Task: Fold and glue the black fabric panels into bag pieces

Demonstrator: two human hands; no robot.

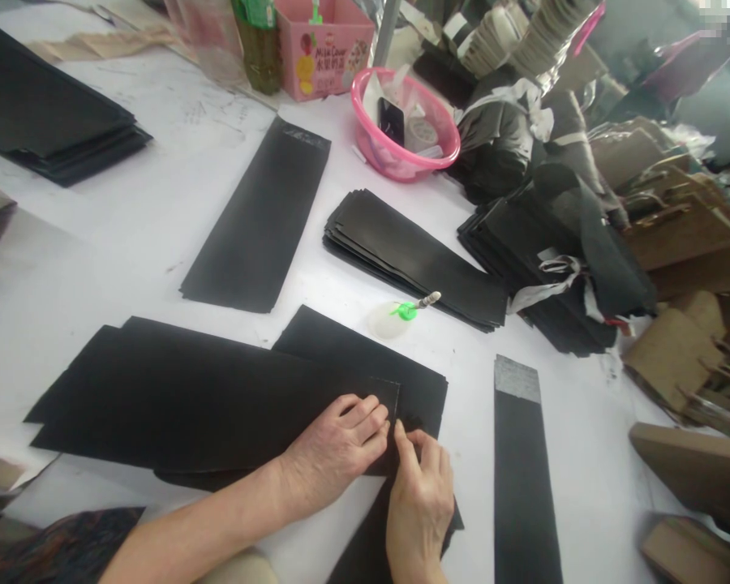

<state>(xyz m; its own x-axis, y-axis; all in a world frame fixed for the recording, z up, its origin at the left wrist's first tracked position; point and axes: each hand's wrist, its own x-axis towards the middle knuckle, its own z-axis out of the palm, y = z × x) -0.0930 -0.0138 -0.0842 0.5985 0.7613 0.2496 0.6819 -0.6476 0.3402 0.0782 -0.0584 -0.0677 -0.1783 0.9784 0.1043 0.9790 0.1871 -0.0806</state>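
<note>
My left hand point(341, 434) presses with bent fingers on the right end of a long black sheet point(207, 389), whose material I cannot make out. That end overlaps another black piece point(365, 353) under it. Right beside it, my right hand point(422, 491) has thumb and forefinger closed at the sheet's edge seam. Its other fingers are curled in. A further black piece point(362, 535) runs under my right hand toward the front edge of view. Just beyond my hands stands a small pale bottle point(389, 322) with a green cap and a brush-like stick.
A black strip with a grey end point(526, 478) lies to the right. Stacks of black sheets point(417, 259) and a single-looking pile point(261, 211) lie further back. A pink basin point(405, 166), a pink box point(325, 61) and tied black bundles point(541, 268) line the far side.
</note>
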